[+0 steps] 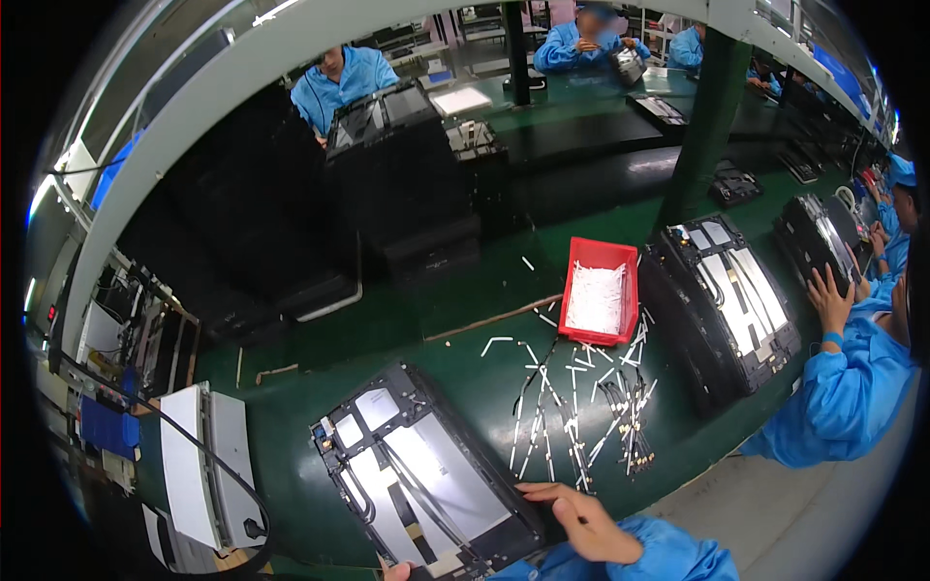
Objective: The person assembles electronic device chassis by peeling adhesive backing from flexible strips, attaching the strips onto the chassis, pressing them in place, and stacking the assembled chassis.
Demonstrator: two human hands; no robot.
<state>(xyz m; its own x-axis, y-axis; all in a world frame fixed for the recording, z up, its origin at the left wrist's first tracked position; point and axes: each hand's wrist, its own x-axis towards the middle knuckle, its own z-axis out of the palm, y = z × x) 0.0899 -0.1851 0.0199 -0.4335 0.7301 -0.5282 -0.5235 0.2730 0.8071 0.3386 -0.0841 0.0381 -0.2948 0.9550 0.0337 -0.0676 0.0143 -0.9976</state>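
Note:
A black-framed electronic panel (446, 474) with silver plates, dark cables and small boards lies tilted on the green bench in front of me. It seems to rest on more dark panels beneath. At its near edge, by the bottom of the picture, my left hand (399, 571) shows only a little, its fingers closed on the frame. My right hand (581, 523) lies by the right edge of the panel, fingers stretched out and their tips touching the frame. Right of the panel, several thin white-and-black strips (547, 426) and short cables with small connectors (635, 426) lie scattered.
A red bin (630, 315) of white strips stands beyond the scattered pieces. Stacked panels (722, 300) stand to the right, beside a co-worker's blue sleeve (823, 407). Tall dark stacks (407, 184) rise at the back. A green post (702, 145) stands on the bench; white pieces (194, 465) lie left.

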